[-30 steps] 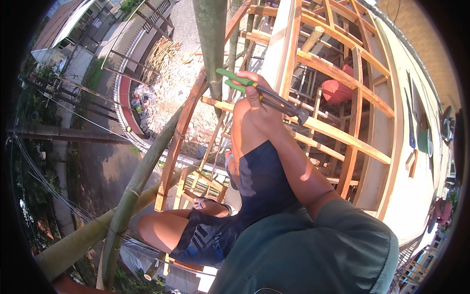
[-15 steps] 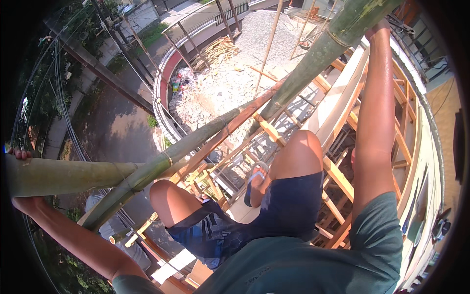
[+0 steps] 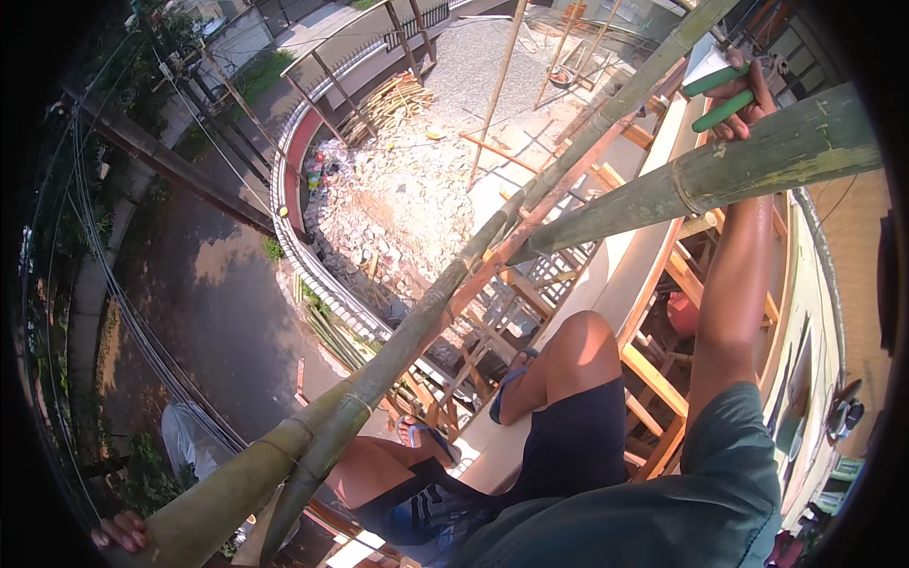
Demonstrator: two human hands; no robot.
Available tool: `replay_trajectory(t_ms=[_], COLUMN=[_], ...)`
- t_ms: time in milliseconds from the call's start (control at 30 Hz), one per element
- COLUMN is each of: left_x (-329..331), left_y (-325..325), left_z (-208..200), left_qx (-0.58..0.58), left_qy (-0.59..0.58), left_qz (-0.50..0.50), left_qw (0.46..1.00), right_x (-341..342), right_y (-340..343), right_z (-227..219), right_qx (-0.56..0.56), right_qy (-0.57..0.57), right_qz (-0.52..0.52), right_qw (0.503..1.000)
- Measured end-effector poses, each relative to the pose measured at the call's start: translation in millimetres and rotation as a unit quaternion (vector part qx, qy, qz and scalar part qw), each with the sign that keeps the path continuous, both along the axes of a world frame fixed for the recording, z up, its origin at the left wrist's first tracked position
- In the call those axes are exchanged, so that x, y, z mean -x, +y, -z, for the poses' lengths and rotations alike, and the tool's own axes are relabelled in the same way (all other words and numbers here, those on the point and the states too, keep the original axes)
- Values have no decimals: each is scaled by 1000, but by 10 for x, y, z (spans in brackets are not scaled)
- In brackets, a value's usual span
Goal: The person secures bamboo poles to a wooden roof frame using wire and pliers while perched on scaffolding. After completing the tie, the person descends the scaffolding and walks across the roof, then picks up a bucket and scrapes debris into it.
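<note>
At the lower left, the fingers of my left hand (image 3: 121, 532) curl over the side of a thick bamboo pole (image 3: 218, 483). This pole lies against a thinner bamboo pole (image 3: 331, 426) that runs up toward the upper right. My right hand (image 3: 737, 106) is raised at the upper right, closed around green-handled pliers (image 3: 717, 81); their jaws are hidden. Across my right forearm, in front of it, passes another thick bamboo pole (image 3: 757, 156). Its lower end meets a reddish wooden beam (image 3: 511, 248) beside the crossing poles.
My sandalled feet are on a pale plank (image 3: 511, 435) high above the ground. Wooden framing (image 3: 653, 379) with open gaps lies to the right. Below are rubble (image 3: 398, 208), gravel (image 3: 483, 71), a curved wall (image 3: 284, 189) and a road (image 3: 208, 293). Cables (image 3: 133, 308) hang at the left.
My left hand and its bamboo pole have swung lower. My right hand, earlier hidden behind the upper pole, now shows with the pliers. My legs have shifted and the view has turned.
</note>
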State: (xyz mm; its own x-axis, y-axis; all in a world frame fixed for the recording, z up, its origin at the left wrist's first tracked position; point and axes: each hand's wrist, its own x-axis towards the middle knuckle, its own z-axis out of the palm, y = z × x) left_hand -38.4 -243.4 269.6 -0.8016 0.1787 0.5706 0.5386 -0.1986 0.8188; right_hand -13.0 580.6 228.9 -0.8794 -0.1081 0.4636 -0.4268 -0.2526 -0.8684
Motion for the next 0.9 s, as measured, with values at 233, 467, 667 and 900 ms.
replay_trajectory(t_ms=[233, 467, 667, 900], left_x=[-57, 113, -2, -413], left_y=[76, -274, -133, -533], left_z=[90, 37, 331, 663], left_qx=[-56, -65, -166, -146], left_qy=[-90, -336, -473, -457], left_qz=[-31, 135, -128, -256], left_qw=[994, 930, 855, 840], right_x=[-149, -328, -793, -1351], right_y=[-602, -384, -552, -554], right_z=[68, 223, -685, -1782], right_qx=[110, 48, 74, 161], right_qy=[-92, -205, -192, -84], right_qz=[207, 452, 698, 593], right_qw=[968, 867, 686, 784])
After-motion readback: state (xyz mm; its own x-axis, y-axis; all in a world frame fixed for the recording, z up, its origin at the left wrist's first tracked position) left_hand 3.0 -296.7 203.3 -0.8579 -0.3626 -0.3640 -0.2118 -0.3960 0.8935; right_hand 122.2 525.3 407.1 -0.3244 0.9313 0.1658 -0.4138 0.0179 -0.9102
